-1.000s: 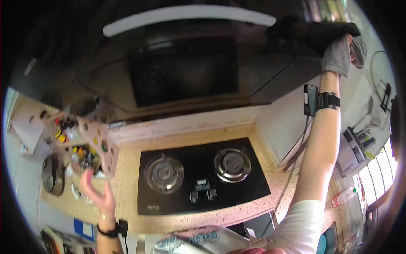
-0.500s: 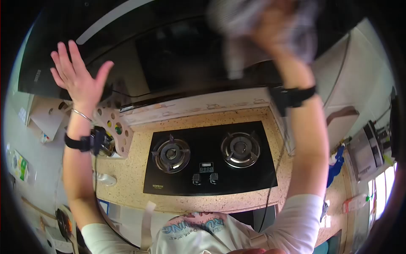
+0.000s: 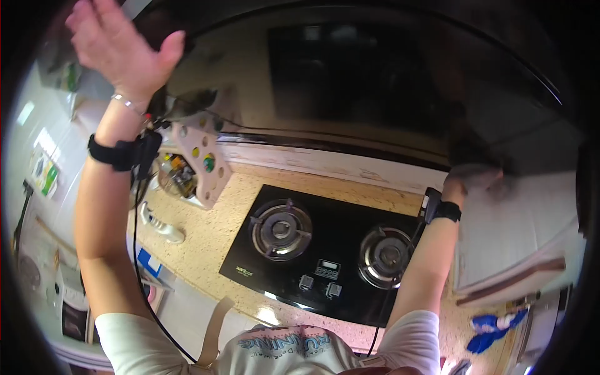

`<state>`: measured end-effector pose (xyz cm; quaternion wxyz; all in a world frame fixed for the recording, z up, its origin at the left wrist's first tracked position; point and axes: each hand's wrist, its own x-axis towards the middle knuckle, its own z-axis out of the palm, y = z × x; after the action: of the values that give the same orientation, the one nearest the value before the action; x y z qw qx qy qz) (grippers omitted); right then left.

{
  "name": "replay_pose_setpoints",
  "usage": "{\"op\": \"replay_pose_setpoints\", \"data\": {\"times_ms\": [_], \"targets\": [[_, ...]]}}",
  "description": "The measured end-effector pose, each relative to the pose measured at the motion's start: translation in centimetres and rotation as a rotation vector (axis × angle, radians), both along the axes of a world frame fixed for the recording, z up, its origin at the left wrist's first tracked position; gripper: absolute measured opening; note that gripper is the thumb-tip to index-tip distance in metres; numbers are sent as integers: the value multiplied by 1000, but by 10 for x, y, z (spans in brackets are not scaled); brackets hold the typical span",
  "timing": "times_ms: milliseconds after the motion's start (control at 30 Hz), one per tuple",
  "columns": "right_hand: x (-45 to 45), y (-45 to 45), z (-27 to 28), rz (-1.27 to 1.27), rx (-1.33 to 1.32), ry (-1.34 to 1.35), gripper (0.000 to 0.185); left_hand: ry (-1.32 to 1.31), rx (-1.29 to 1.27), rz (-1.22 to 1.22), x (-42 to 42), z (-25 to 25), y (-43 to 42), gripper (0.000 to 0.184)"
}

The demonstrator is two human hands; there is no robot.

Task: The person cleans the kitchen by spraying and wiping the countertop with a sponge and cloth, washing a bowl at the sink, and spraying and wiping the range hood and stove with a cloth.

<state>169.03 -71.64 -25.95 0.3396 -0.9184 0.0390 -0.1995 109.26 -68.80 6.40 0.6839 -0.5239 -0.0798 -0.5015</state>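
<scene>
My left hand (image 3: 122,56) is raised at the upper left, fingers stretched out and thumb apart, holding nothing. It is beside the left end of the glossy black range hood (image 3: 350,81); whether it touches the hood I cannot tell. At the hood's lower right edge is my right hand (image 3: 457,185), dim and partly hidden, with a greyish cloth (image 3: 478,174) in it against the hood. Its fingers are hard to make out. Below both arms lies a black two-burner gas hob (image 3: 325,250).
On the left of the speckled counter (image 3: 194,244) stand a rack with round holes (image 3: 209,162) and a white spray bottle (image 3: 161,226). Blue gloves (image 3: 490,331) lie at the lower right. Dark cables run along both arms.
My right hand has come down and to the right with the cloth, from the hood's upper front to its lower right edge. My left hand stays raised and open. The view has tilted.
</scene>
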Motion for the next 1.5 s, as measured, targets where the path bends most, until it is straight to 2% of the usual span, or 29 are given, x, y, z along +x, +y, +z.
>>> {"op": "replay_pose_setpoints", "data": {"times_ms": [33,67,167,233,333,367,400,433,500,567,600,633,667,733,800,833,867,933,967,1033,1100,1233,1300,1367,1433,1500], "targets": [[-33,3,15,28,-135,62,41,-5,8,30,-2,0,1,99],[-68,7,27,69,-258,103,39,3,40,-92,0,1,3,91],[-174,13,64,239,-562,145,35,13,267,123,-18,23,6,94],[-243,13,87,399,-742,147,34,24,281,121,-15,21,6,94],[-332,6,111,612,-965,67,35,2,272,120,-15,20,6,94],[-348,13,101,617,-1033,-89,34,-25,266,118,-15,20,9,94],[-379,5,108,566,-990,-202,32,-33,235,117,-17,17,7,92],[-382,40,71,569,-968,-284,32,-42,154,103,-13,13,2,91],[-372,67,23,1003,-413,-468,31,-59,-121,64,-4,0,-20,92],[-384,28,32,1281,152,-341,32,-33,-473,-41,-9,-31,-42,96],[-397,10,39,1422,442,-252,34,26,-581,-149,-27,-62,-46,89],[-401,-2,43,1513,604,-193,34,80,-687,-261,-44,-92,-49,82],[-393,-13,45,1567,637,-147,34,43,-678,-312,-70,-121,-67,76],[-354,-31,51,1630,572,-55,34,40,-599,-79,-150,-192,-73,72],[-303,-43,61,1644,368,54,35,-194,-901,8,-242,-278,-82,88],[-278,-49,69,1646,240,122,35,-488,-1122,76,-281,-325,-97,89],[-254,-53,79,1645,101,196,36,-761,-1240,181,-314,-370,-115,83],[-223,-49,100,1632,-206,375,37,-975,-1263,269,-363,-441,-145,79],[-215,-38,110,1622,-361,472,38,-967,-1323,279,-370,-456,-155,78],[-214,-9,118,1620,-621,664,39,-922,-1460,256,-375,-477,-161,78],[-230,28,113,1652,-762,827,41,-895,-1518,104,-370,-494,-135,79],[-305,109,65,1823,-690,1030,45,-727,-1657,-250,-348,-491,-74,81],[-400,153,52,1821,-804,848,47,-602,-1747,-436,-333,-487,-60,82],[-486,187,47,1775,-807,577,49,-479,-1831,-544,-328,-474,-43,81],[-561,204,45,1697,-667,285,51,-396,-1938,-625,-323,-459,-34,79],[-612,200,43,1646,-345,89,53,-417,-2057,-739,-315,-454,-18,78]]}}
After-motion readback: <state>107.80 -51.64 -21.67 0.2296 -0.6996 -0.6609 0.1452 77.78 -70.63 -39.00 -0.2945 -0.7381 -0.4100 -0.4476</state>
